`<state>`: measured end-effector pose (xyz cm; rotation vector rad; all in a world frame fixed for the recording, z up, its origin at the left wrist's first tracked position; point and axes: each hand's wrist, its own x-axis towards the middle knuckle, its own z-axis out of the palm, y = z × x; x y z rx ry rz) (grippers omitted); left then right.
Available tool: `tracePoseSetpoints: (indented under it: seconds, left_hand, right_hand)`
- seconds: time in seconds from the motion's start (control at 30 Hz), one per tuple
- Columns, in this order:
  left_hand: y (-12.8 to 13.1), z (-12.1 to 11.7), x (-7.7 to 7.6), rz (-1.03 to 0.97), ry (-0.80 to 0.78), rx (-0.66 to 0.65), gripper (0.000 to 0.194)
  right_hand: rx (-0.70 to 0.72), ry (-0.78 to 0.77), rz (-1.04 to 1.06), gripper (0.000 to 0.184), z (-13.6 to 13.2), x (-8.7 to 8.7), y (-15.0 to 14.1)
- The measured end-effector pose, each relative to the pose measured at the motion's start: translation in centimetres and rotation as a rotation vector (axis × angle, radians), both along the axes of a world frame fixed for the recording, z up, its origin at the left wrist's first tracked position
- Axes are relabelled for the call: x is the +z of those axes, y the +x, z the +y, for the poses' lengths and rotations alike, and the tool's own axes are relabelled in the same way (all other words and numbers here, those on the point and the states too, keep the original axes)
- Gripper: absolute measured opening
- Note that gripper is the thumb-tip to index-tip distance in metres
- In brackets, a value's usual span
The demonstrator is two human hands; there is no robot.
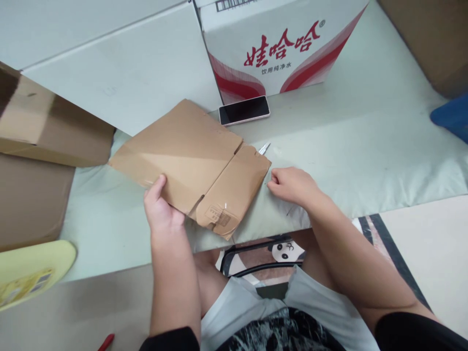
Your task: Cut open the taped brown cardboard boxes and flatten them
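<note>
A flattened piece of brown cardboard [183,146] is tilted over the pale green cloth, with a crease and slots across its right part and a small printed mark near its lower corner. My left hand [161,204] grips its lower left edge, thumb on top and the other fingers hidden beneath. Just off the right corner, my right hand [292,184] is closed in a fist; whatever may be inside it is hidden. From behind that corner pokes a pointed silver metal tip [263,148]; the rest of that object is covered by the cardboard.
A phone [244,110] lies before a white and red carton [278,53]. White boxes [127,73] stand at the back, brown boxes [84,131] on the left. A yellow object [40,268] sits lower left, a blue one [451,117] at the right edge.
</note>
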<state>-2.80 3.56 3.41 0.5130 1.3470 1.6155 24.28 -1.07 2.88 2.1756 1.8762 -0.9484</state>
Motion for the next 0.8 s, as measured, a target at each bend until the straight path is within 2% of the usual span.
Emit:
tracePoseSetpoints:
  seconds: [0.13, 0.4, 0.63, 0.8]
  left_hand:
    - [0.08, -0.07, 0.02, 0.018, 0.001, -0.009, 0.025]
    - [0.33, -0.1, -0.37, 0.024, 0.016, -0.032, 0.031]
    - [0.26, -0.05, -0.33, 0.017, 0.013, -0.025, 0.031]
    - [0.03, -0.07, -0.45, 0.042, 0.027, -0.041, 0.023]
  right_hand:
    - [0.018, -0.008, 0.0, 0.022, -0.03, 0.16, -0.39]
    - [0.074, 0.004, 0.076, 0.037, -0.12, -0.12, -0.7]
    - [0.06, 0.01, 0.113, 0.037, -0.06, -0.27, -0.17]
    - [0.056, 0.006, 0.116, 0.036, -0.05, -0.18, -0.18]
